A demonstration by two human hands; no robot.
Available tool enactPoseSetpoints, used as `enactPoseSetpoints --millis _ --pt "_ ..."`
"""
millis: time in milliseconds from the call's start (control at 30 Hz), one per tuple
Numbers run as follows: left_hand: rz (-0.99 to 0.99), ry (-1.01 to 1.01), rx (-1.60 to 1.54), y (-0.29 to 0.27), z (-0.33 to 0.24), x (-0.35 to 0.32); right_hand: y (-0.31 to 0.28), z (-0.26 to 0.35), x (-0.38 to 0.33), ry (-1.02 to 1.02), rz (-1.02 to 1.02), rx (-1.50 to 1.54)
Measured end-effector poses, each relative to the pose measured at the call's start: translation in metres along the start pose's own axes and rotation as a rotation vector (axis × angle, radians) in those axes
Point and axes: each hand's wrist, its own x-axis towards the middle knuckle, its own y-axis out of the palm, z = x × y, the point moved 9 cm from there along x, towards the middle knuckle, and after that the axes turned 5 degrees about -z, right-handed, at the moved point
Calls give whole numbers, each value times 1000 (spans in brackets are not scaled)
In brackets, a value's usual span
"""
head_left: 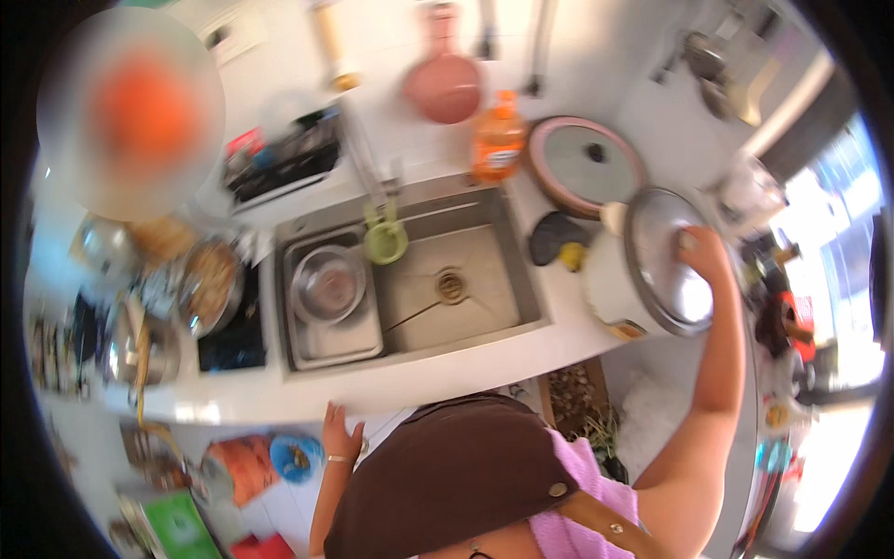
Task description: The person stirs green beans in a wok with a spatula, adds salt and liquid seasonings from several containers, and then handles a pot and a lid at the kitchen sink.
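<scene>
At the right end of the counter stands a white pot (615, 284) shaped like an electric cooker. Over its top is a shiny metal lid (656, 256); whether it sits tight or is raised a little I cannot tell. My right hand (703, 253) is closed round the knob at the lid's centre, the arm stretched out to the right. My left hand (342, 433) hangs by the counter's front edge, holding nothing, its fingers apart. A bracelet circles that wrist.
A sink (521, 270) holds a metal bowl (329, 284) in a tray and a green strainer (385, 240). Behind are an orange bottle (498, 140) and a round glass lid (587, 166). A pan of food (210, 284) stands left. A blue bin (297, 457) is below.
</scene>
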Motion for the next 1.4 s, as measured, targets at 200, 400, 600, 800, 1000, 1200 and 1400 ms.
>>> enactPoseSetpoints --millis 200,400,600,800,1000,1200,1400 --pt "-195 -124 -97 -48 26 -25 -37 174 -49 -46 99 371" --pt "-140 -262 -38 -49 76 -72 -28 409 -223 -1172 798 284" --pt "-80 -489 -123 -33 130 -134 -54 469 -310 -1412 1247 66" --pt "-74 -645 -117 -13 138 -184 -97 515 -262 -1495 613 196" --pt "-24 -576 -62 -20 111 -171 -161 550 -249 -1721 444 655" --pt "-229 -519 -120 -42 83 -138 -64 479 -230 -1687 945 -167" --pt "-210 -329 -160 -57 28 -66 -41 454 -209 -1516 847 79"
